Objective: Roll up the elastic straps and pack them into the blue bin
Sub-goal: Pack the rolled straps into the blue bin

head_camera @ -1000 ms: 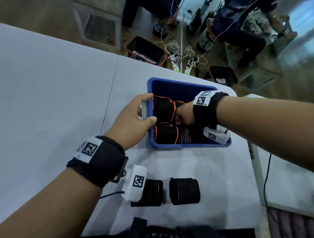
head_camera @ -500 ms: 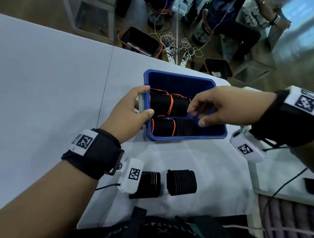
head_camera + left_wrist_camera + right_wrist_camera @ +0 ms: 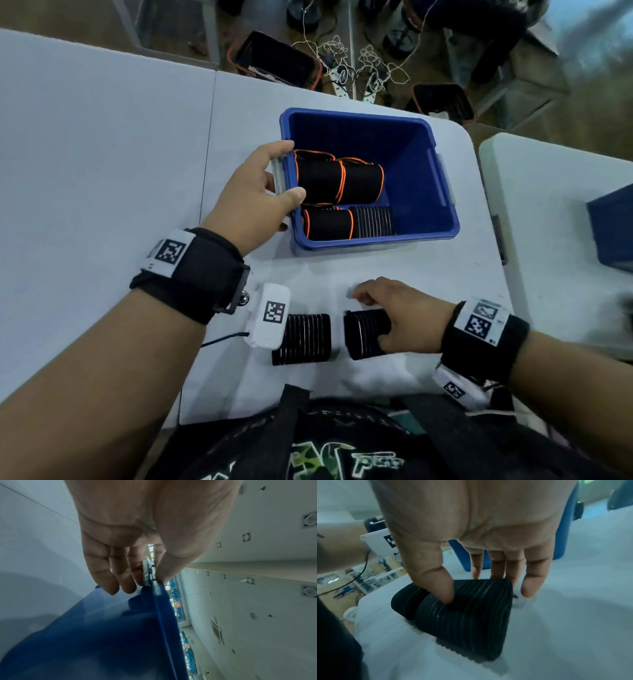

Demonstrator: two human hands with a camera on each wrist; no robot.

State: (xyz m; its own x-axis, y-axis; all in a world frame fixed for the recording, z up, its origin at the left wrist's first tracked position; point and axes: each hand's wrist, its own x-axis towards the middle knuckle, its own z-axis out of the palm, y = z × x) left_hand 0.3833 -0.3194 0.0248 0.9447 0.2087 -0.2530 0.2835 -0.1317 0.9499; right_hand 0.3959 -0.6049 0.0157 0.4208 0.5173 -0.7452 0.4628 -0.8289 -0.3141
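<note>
Right hand (image 3: 407, 320) closing on a rolled strap (image 3: 364, 334) near the counter's front edge, thumb and fingers around it. Left hand (image 3: 255, 202) gripping the blue bin (image 3: 442, 192) rim. Bin straight ahead, beyond the roll.

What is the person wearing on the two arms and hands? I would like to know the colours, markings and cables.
Both hands are bare, with no gloves and no sleeves on the forearms. The left wrist band and the right wrist band are wide and black, each with a white tag bearing a black square code. A white camera box with the same kind of code hangs under the left wrist, with a thin black cable; a similar white box sits under the right.
</note>
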